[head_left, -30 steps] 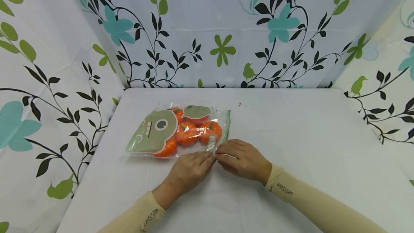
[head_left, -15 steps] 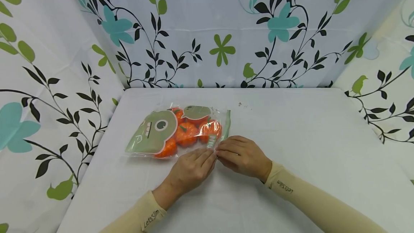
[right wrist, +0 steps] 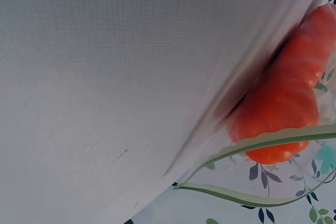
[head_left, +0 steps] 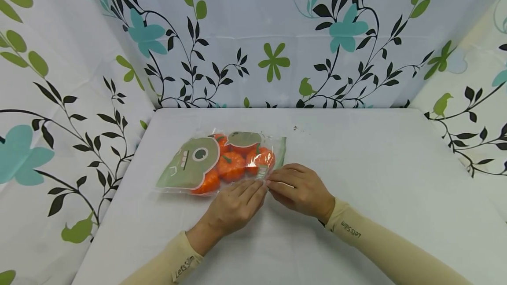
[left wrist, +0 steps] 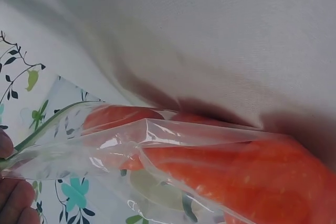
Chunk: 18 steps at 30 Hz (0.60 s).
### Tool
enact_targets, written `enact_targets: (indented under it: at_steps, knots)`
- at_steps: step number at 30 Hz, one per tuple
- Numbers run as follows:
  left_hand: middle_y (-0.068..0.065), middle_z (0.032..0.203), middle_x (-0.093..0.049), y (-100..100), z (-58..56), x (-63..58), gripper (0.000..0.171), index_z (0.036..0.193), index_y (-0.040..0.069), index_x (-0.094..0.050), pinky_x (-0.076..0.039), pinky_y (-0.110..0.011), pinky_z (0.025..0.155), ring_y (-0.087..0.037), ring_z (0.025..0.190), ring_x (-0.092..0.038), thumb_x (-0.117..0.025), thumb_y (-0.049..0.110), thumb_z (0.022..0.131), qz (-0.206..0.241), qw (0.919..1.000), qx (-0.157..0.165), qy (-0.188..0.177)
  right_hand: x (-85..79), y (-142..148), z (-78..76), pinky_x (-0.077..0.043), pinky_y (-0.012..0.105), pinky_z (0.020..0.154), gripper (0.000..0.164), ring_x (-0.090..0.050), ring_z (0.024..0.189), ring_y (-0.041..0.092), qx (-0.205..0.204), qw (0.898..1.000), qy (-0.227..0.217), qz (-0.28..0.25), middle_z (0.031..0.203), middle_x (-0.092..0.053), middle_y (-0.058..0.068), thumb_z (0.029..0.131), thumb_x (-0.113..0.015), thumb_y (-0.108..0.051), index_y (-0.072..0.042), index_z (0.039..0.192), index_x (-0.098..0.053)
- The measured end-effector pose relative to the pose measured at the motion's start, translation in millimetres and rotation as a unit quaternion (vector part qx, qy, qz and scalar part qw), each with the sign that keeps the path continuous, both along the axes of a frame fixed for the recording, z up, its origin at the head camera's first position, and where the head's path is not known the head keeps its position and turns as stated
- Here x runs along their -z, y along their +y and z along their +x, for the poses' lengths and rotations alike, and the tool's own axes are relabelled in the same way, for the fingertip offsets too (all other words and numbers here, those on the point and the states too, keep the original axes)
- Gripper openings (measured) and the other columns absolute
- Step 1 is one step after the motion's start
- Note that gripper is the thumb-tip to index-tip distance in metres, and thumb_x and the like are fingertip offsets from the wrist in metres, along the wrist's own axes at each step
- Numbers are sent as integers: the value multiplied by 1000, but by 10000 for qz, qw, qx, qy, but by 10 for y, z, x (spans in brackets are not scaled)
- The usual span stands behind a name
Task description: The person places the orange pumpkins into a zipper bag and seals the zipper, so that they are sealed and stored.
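A clear zip bag with a green one-eyed monster print lies left of the table's middle. Through its plastic show several orange toy pumpkins with green stems. My left hand pinches the bag's near right corner, fingertips close to those of my right hand. That right hand pinches the same corner at the green zip strip. In the right wrist view the two green strips stand apart, so the bag's mouth gapes. Fingertips grip the plastic at the left wrist view's edge.
A white cloth covers the table. Small dark specks mark it behind the bag. Leaf-patterned curtains hang at the back and both sides.
Both hands' fingertips have shifted slightly away from me along the bag's right edge, still pinching it. The bag has stayed in nearly the same place.
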State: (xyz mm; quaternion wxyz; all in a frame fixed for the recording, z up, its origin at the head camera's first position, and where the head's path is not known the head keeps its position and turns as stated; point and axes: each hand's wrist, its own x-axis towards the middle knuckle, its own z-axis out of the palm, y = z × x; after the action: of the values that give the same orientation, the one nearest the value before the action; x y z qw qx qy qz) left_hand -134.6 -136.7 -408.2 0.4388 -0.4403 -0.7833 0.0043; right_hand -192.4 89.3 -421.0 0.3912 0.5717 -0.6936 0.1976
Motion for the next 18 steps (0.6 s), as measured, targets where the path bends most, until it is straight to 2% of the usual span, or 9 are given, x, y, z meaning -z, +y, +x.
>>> enact_targets:
  at_steps: [5,12,18]
  knots:
    - [-10,95,-77,17,-7,-17,23,97,1,-74,-59,-34,80,-22,85,-75,-54,11,100,173,9997,91,159,1,51,-27,-57,38,86,19,-72,93,18,267,9993,-192,185,102,-76,7,95,-68,-16,-4,107,-78]
    - [-10,93,-77,38,7,-36,23,94,1,-75,-59,-34,80,-22,84,-75,-55,12,99,297,9993,117,207,38,120,-102,-57,37,86,27,-72,91,18,729,9954,-418,454,102,-76,5,80,-84,-11,-6,106,-80]
    - [-10,92,-76,51,31,-40,23,94,2,-75,-59,-34,80,-21,83,-75,-54,12,99,351,9992,123,165,84,170,-201,-57,37,82,28,-72,87,17,1032,9928,-317,517,101,-76,3,76,-86,-8,-7,104,-80]
